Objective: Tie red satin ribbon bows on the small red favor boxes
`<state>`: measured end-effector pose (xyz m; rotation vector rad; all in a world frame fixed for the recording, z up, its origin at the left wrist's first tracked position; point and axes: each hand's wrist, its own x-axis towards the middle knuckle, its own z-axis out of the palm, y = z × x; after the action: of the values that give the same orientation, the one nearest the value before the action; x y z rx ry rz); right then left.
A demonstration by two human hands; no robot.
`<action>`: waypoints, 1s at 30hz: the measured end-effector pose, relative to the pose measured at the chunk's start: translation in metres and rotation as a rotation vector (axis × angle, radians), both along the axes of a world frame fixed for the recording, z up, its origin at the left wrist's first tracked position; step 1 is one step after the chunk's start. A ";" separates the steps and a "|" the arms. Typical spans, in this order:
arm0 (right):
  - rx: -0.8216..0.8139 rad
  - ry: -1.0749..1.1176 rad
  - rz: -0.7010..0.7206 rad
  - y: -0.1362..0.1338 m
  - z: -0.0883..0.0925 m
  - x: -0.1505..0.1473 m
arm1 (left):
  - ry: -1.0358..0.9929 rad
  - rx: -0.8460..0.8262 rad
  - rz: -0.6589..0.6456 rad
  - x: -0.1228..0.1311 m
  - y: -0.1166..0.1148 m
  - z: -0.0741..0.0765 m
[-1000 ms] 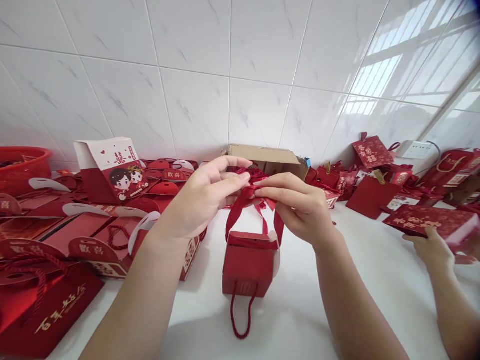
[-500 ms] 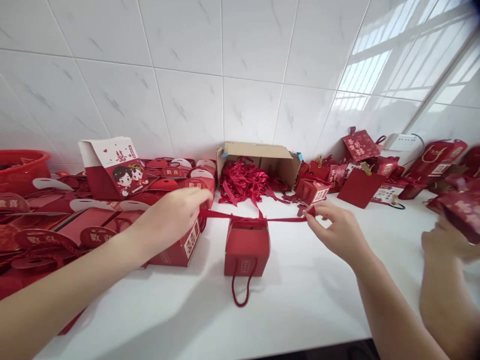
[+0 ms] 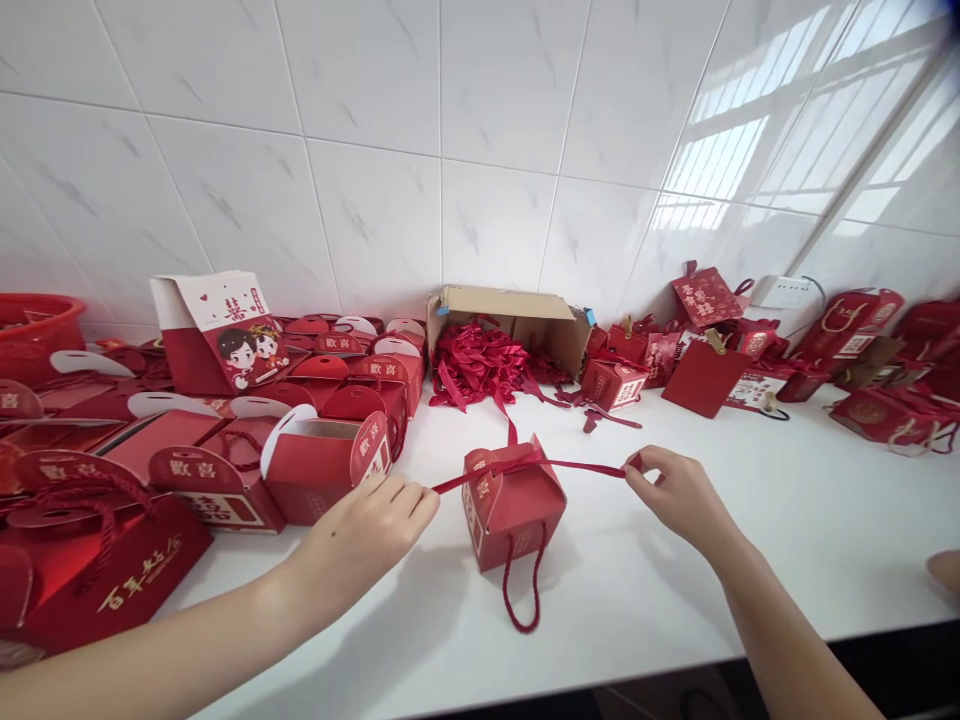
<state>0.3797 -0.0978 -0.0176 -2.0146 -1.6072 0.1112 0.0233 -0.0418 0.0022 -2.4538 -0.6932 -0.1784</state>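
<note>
A small red gift box (image 3: pixel 517 515) stands on the white table in front of me, turned at an angle, its rope handle drooping over the near side. Across its top runs a red ribbon (image 3: pixel 581 464), pulled out to both sides. My left hand (image 3: pixel 386 520) is closed on the ribbon's left end, with the fingertips partly hidden behind the knuckles. On the other side my right hand (image 3: pixel 675 490) pinches the right end between thumb and forefinger. Another strand of ribbon trails from the box top toward the heap behind.
Many red gift boxes (image 3: pixel 315 470) crowd the left side, with a red basin (image 3: pixel 37 335) behind. At the wall lies a cardboard box (image 3: pixel 555 320) spilling a pile of red ribbons (image 3: pixel 480 362). More red boxes and a power strip (image 3: pixel 784 292) are at right; another person's hand (image 3: pixel 943 570) shows at the edge.
Both hands have come lower and nearer with the ribbon. The gift box has turned and shifted slightly right. The other person's hand at right has withdrawn, and a red bag it held is gone from it.
</note>
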 end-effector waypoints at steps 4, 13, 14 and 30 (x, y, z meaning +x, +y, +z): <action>-0.087 0.005 -0.112 -0.003 -0.014 0.016 | -0.022 -0.037 0.088 -0.015 0.001 -0.028; -0.115 0.067 -0.014 -0.002 -0.032 0.029 | -0.093 -0.051 0.132 -0.021 0.005 -0.034; -0.067 0.074 -0.013 0.001 -0.030 0.026 | -0.113 -0.045 0.133 -0.018 0.005 -0.032; -0.024 0.216 0.923 0.042 0.029 -0.067 | -0.909 -0.881 -0.023 0.070 0.002 -0.016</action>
<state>0.3129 -0.0557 0.0118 -1.0731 -2.2411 0.6555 0.0931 -0.0398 -0.0143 -3.1595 -1.3236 -1.2904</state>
